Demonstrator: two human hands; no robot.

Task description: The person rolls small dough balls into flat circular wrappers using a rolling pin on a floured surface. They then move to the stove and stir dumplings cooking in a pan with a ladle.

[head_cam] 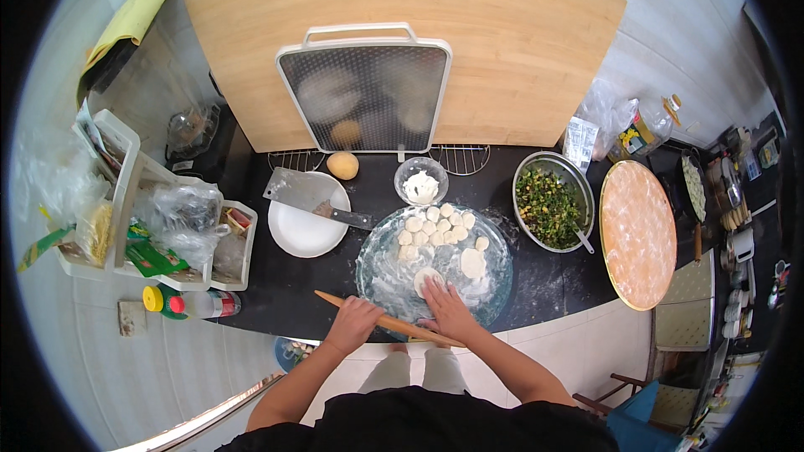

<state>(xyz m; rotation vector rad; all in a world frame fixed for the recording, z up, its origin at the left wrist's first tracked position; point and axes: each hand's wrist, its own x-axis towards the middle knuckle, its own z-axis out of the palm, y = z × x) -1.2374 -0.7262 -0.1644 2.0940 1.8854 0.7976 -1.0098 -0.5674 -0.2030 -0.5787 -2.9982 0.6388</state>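
My left hand [356,323] grips a tapered wooden rolling pin [408,329] near its left end. The pin slants across the front of a round, flour-dusted glass board [377,263]. My right hand [449,311] lies palm down, its fingertips resting on a flat dough round [427,280] and its thumb apart near the pin. Right of that, another flattened dough round [473,263] lies on the board. Several small dough pieces [444,225] are grouped towards the back of the board. A glass bowl of flour [421,187] stands just behind them.
A cleaver [314,196] lies across a white bowl [308,235] to the left. On the right are a metal bowl of chopped green filling [549,207] and a round floured board [639,235]. Plastic bins [251,251] and bottles [204,304] line the left side. A wooden board [515,56] stands behind.
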